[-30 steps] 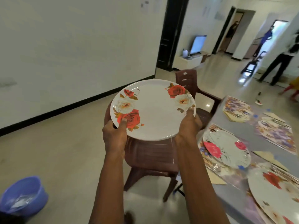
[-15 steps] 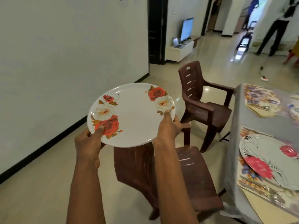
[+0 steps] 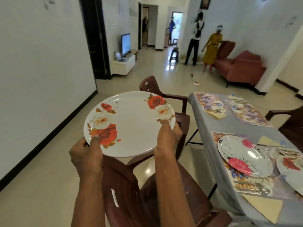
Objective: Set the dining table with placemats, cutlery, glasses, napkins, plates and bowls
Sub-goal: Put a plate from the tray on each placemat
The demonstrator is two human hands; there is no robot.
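Left hand and right hand are gripping the rose plate, seemingly over a chair beside the tabletop.

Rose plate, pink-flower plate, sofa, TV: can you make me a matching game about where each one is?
1 rose plate
2 pink-flower plate
3 red sofa
4 TV

A on a placemat on the table
B on the white cabinet
C held by the left hand and right hand
D on the floor, far across the room

Pairs: 1-C, 2-A, 3-D, 4-B
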